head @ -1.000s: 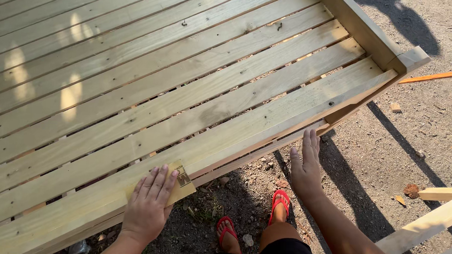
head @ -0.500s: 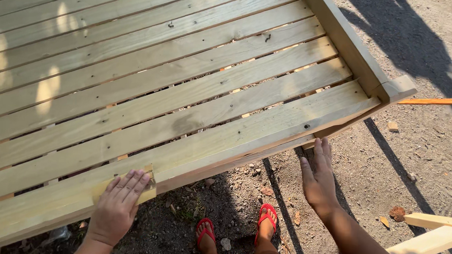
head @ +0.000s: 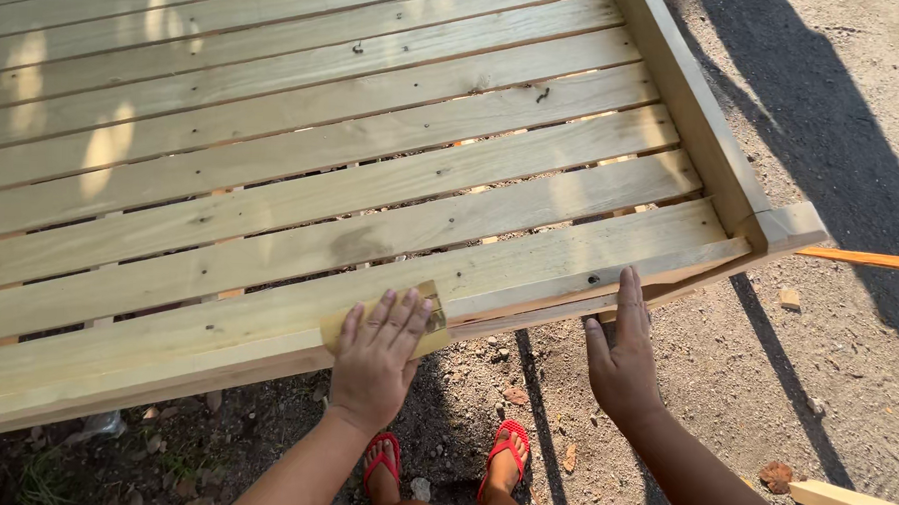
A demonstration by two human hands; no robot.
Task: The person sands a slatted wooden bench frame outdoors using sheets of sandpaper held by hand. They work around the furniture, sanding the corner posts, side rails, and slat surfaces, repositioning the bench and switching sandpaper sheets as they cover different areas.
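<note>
Fingers of the left hand (head: 374,351) lie spread flat on a sanding pad (head: 429,320), pressing it onto the front plank (head: 217,339), whose long axis runs left-right; the right hand (head: 620,360) rests open-fingered on that plank's edge, farther right.

1. One view only: a head-worn camera, so no second view shares the scene.
2. It looks steeply down and forward from above the person's own arms.
3. Near range: the left hand (head: 378,352) and right hand (head: 620,360) sit in the lower frame, feet (head: 445,463) at the bottom edge.
4. The slatted frame (head: 303,158) fills the upper frame; ground (head: 835,326) lies right.
</note>
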